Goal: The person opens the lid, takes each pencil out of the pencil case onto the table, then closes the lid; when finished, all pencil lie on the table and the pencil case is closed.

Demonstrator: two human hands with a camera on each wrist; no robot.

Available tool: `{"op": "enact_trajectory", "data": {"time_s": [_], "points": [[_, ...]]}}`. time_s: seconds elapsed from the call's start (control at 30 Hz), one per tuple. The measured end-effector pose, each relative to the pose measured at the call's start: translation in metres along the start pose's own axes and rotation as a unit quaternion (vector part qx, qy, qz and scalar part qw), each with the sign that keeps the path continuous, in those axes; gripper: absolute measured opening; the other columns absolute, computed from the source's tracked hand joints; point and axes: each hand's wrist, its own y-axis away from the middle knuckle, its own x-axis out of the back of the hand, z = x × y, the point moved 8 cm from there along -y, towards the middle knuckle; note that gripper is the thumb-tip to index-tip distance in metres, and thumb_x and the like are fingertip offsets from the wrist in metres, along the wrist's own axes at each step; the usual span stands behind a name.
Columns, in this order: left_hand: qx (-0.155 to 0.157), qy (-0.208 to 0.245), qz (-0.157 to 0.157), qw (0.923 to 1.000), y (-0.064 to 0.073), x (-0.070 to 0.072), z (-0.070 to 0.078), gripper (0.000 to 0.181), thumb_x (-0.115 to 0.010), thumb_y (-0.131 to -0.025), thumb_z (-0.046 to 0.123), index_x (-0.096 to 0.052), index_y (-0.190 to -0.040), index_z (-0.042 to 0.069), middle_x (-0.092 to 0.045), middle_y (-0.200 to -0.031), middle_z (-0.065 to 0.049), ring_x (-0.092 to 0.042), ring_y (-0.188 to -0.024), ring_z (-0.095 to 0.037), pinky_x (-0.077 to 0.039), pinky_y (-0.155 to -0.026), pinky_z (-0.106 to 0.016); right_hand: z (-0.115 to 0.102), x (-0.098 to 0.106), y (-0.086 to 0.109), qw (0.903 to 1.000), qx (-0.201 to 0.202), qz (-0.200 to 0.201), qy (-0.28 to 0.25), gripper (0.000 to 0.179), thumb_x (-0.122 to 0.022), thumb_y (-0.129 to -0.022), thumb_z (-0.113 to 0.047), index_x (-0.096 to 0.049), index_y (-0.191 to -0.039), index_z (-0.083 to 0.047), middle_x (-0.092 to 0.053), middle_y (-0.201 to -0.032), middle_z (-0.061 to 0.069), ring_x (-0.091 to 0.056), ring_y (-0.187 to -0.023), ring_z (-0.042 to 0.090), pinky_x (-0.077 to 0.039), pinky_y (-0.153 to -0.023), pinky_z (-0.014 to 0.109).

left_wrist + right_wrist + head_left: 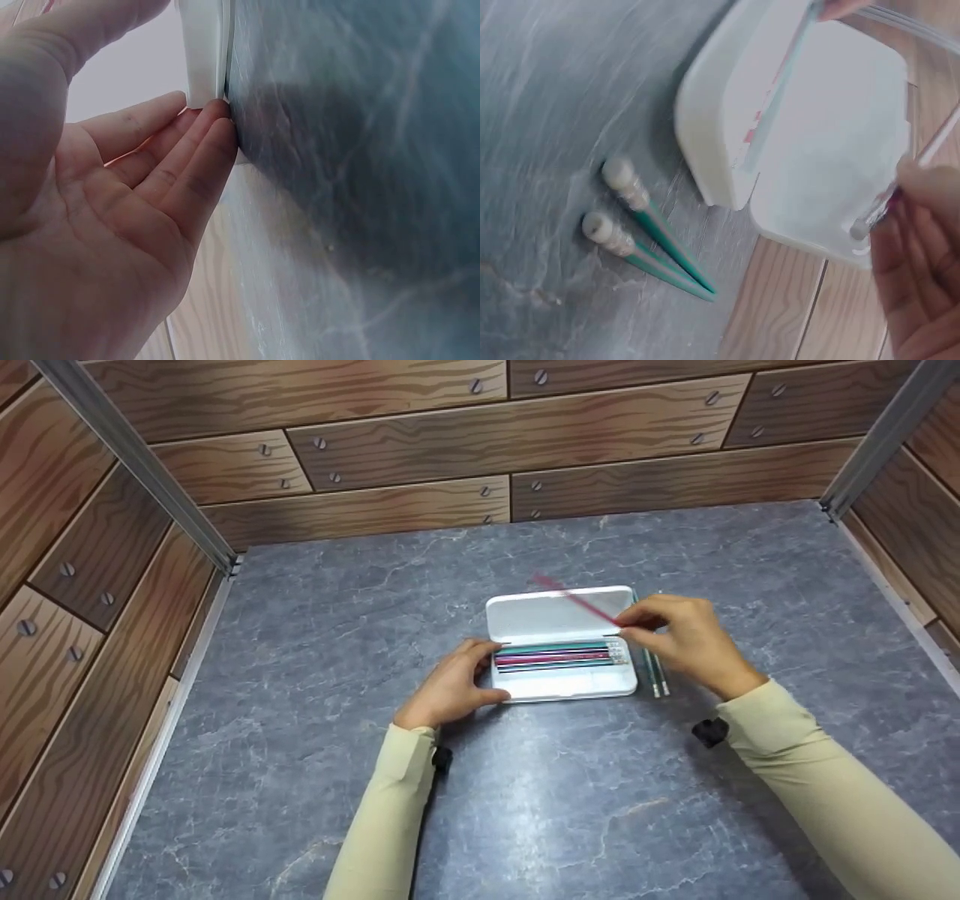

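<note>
A white pencil case (562, 685) lies with its lid (540, 616) raised at the back. Several pencils (555, 658) in green, purple, pink and dark colours lie side by side inside it, eraser ends to the right. My left hand (454, 682) holds the case's left end, thumb at the front corner and fingers toward the hinge side; in the left wrist view its fingertips touch the case wall (204, 56). My right hand (686, 641) pinches a red pencil (589, 606) near its eraser end, above the case's right side. The pencil slants up and left across the lid.
Two green pencils (664, 251) with white erasers lie on the grey marbled table (300, 720) just right of the case. Wood-patterned walls (420, 442) enclose the back and both sides, with metal posts (157, 472) at the corners.
</note>
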Motion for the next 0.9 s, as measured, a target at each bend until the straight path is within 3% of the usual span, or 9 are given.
{"op": "enact_trajectory", "data": {"time_s": [0.17,0.3,0.47,0.67,0.9], "points": [[-0.001,0.002,-0.002,1.0,0.0,-0.001,-0.001,0.076,-0.091,-0.096,0.024,-0.057,-0.161,0.003,-0.062,-0.154,-0.014,-0.064,-0.137,-0.032,-0.054,-0.119,-0.05,0.03,0.014,0.007,0.9908,-0.13,0.029,-0.024,0.013,-0.089,-0.095,-0.005,-0.087,-0.107,-0.001,-0.085,-0.101,0.02,-0.064,-0.077,-0.011,-0.049,-0.071,0.004],[-0.002,0.003,-0.004,1.0,0.001,-0.001,-0.001,0.076,-0.091,-0.096,0.023,-0.056,-0.161,0.002,-0.062,-0.154,-0.015,-0.064,-0.136,-0.032,-0.054,-0.12,-0.049,0.051,0.019,0.018,0.979,-0.197,0.032,-0.04,0.022,-0.088,-0.096,-0.008,-0.084,-0.113,0.005,-0.084,-0.106,0.026,-0.063,-0.074,-0.014,-0.05,-0.066,0.007],[-0.008,0.0,0.002,1.0,0.0,0.002,0.001,0.076,-0.092,-0.096,0.022,-0.057,-0.16,0.002,-0.063,-0.153,-0.015,-0.065,-0.135,-0.032,-0.055,-0.119,-0.049,0.067,0.017,0.032,0.9694,-0.244,0.006,-0.03,0.027,-0.087,-0.094,-0.006,-0.082,-0.117,0.009,-0.083,-0.104,0.027,-0.062,-0.07,-0.014,-0.051,-0.062,0.009],[-0.012,-0.005,0.003,0.9999,-0.001,0.002,0.001,0.076,-0.092,-0.095,0.022,-0.058,-0.159,0.001,-0.064,-0.152,-0.015,-0.065,-0.134,-0.032,-0.055,-0.119,-0.049,0.084,0.004,0.048,0.9508,-0.302,-0.065,-0.02,0.036,-0.088,-0.092,-0.008,-0.079,-0.122,0.011,-0.085,-0.1,0.022,-0.067,-0.066,-0.005,-0.054,-0.06,0.014],[-0.01,-0.002,0.004,0.9999,0.0,0.001,0.0,0.076,-0.093,-0.095,0.022,-0.058,-0.159,0.001,-0.064,-0.151,-0.015,-0.065,-0.134,-0.032,-0.055,-0.119,-0.049,0.092,0.0,0.052,0.9415,-0.32,-0.105,0.0,0.039,-0.089,-0.093,-0.013,-0.08,-0.122,0.01,-0.085,-0.102,0.021,-0.069,-0.07,-0.001,-0.052,-0.062,0.016]]}}
